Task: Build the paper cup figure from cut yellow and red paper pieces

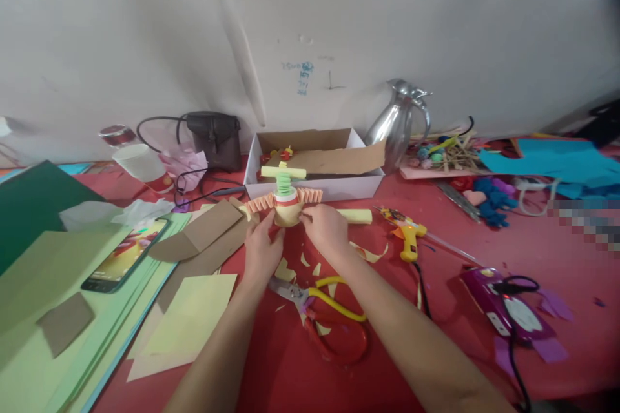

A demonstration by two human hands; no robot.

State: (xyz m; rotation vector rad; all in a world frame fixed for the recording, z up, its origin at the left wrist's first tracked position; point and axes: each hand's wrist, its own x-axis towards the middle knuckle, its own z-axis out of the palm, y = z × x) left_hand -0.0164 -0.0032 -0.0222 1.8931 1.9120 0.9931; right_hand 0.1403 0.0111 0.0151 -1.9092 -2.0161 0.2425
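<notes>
A small paper craft figure (287,214) stands upright on the red table. It has a round pale-yellow and red body, pleated orange strips at both sides and a pleated green strip on top, under a yellow paper roll. My left hand (264,245) grips its lower left side with thumb and fingers. On the opposite side, my right hand (324,229) pinches the body's lower edge. Scissors (294,292) with one yellow and one red handle lie close below my hands, among paper scraps (285,270). Another yellow paper roll (357,216) sits behind my right hand.
A white box (314,189) and steel jug (394,122) stand behind. To the right lie a yellow glue gun (409,240) and a purple corded device (506,306). Paper sheets (194,310), a phone (126,255), a paper cup (138,164) and a bag (213,139) occupy the left.
</notes>
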